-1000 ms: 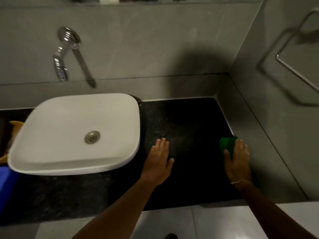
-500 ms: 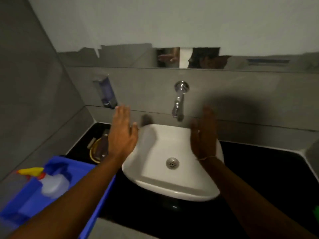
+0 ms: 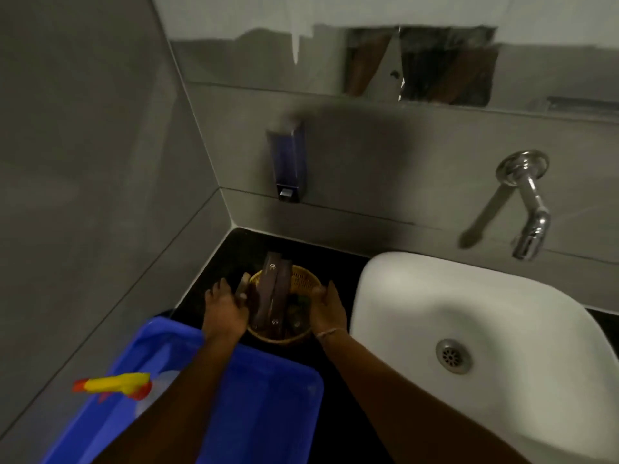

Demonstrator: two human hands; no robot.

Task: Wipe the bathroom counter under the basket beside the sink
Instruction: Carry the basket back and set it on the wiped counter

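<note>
A small round woven basket (image 3: 303, 279) stands on the black counter (image 3: 241, 252) in the corner left of the white sink (image 3: 469, 316). Dark brown tubes (image 3: 273, 296) stand in it. My left hand (image 3: 226, 311) grips the basket's left rim and my right hand (image 3: 326, 309) grips its right rim. I cannot tell whether the basket is lifted off the counter. The green cloth is out of view.
A blue plastic tub (image 3: 268, 396) sits at the front left, holding a spray bottle with a yellow and red trigger (image 3: 114, 385). A soap dispenser (image 3: 288, 162) and a chrome tap (image 3: 526, 209) are fixed to the grey back wall. A grey wall closes the left side.
My view swung left from the right side of the counter to the corner. Both hands left the counter and the green cloth, crossed over the sink and closed on the basket's rim.
</note>
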